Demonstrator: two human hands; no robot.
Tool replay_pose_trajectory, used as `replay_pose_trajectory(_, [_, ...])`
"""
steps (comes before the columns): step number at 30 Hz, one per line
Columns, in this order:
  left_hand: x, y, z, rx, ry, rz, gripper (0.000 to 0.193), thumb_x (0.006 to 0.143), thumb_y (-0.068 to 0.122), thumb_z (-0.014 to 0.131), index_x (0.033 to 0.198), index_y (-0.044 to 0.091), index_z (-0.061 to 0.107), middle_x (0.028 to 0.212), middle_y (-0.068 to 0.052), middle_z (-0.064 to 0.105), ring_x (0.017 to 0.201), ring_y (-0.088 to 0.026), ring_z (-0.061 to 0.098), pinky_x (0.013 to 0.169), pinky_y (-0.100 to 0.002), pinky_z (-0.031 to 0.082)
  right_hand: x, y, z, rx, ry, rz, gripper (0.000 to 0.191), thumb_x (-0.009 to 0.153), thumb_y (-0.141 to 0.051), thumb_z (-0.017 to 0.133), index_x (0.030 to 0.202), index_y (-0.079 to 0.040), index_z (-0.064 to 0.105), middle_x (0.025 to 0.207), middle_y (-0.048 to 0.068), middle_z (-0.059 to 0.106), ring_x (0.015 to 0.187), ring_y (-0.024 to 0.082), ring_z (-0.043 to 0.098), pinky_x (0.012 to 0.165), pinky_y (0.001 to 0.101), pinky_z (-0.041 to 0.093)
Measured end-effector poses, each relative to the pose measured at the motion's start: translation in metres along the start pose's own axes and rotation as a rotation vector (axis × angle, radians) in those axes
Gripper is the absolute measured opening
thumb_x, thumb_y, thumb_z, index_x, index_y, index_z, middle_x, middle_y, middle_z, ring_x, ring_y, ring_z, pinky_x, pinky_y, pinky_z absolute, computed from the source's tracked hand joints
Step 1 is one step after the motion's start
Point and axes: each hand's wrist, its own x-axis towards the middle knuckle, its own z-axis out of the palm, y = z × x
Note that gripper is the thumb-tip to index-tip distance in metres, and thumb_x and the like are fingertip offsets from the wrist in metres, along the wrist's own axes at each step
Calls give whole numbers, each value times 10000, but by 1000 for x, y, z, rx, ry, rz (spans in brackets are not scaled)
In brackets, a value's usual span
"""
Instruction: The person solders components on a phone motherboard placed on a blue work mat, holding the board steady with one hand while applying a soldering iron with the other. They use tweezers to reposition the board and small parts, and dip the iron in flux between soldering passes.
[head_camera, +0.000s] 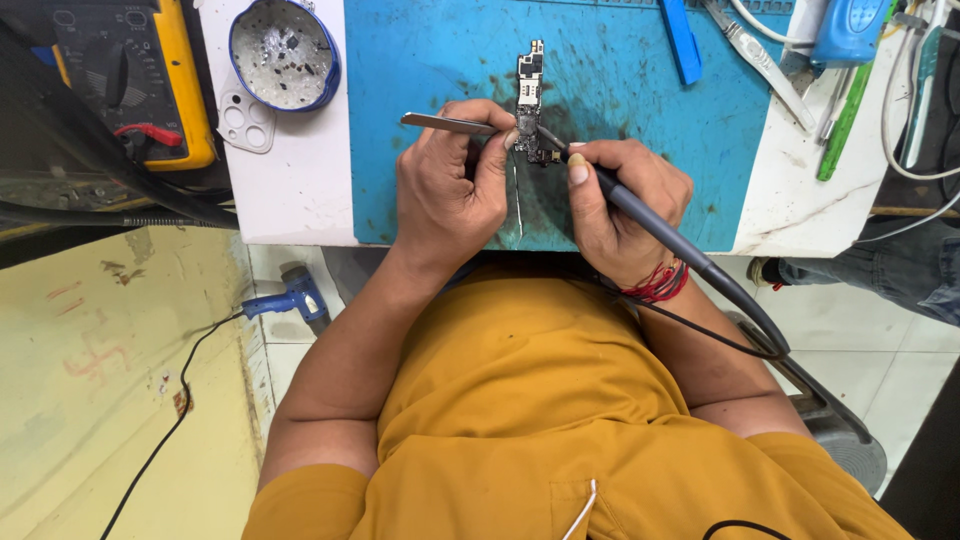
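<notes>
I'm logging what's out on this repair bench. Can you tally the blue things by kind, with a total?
Blue work mat: 1
Blue-rimmed round tin: 1
Blue flat pry tool: 1
Blue device at the top right edge: 1
Blue glue gun on the floor: 1
Total: 5

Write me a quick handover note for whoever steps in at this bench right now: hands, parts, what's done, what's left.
Left hand: grip shut on metal tweezers, fingertips steadying the circuit board.
Right hand: grip shut on the grey soldering iron, its tip at the board's lower end.
The board lies lengthwise on the blue mat, apart from the other tools. Round blue dish holding small bits sits on the white top to the left; yellow multimeter beyond it.
Done: board is bare and on the mat. Left: the work at the lower end is in progress; its state is too small to judge.
</notes>
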Motion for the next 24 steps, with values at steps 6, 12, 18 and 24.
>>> replay_pose_trajectory(6, [0,0,0,-6,2,2,141,1025,-11,697,1118,54,613,996,-53,696,674,-107,641,604,-263,517,0,0,0,-8,-3,1,39,1041,-37,708,1066,-7,704,798,97,649,654,218,618,584,308,453])
replay_pose_trajectory(12, [0,-1,1,-6,-1,-13,141,1022,-12,699,1117,53,617,986,-51,696,668,-104,636,603,-264,512,-1,0,0,-7,5,12,37,1050,-35,700,1077,-9,700,836,105,678,686,223,650,604,305,476])
replay_pose_trajectory(18, [0,-2,0,-19,9,37,144,1045,3,703,1143,55,610,1051,-55,704,745,-115,677,658,-261,545,3,-2,1,-21,-8,-17,153,1073,-33,722,1219,-14,683,985,145,725,757,260,704,694,325,530])
replay_pose_trajectory(24, [0,-1,1,-19,7,21,142,1039,-2,691,1141,46,604,1043,-62,689,720,-124,668,649,-273,541,14,-10,4,-190,-104,-111,333,942,-85,823,1222,-27,652,1002,139,693,913,327,671,811,420,534])
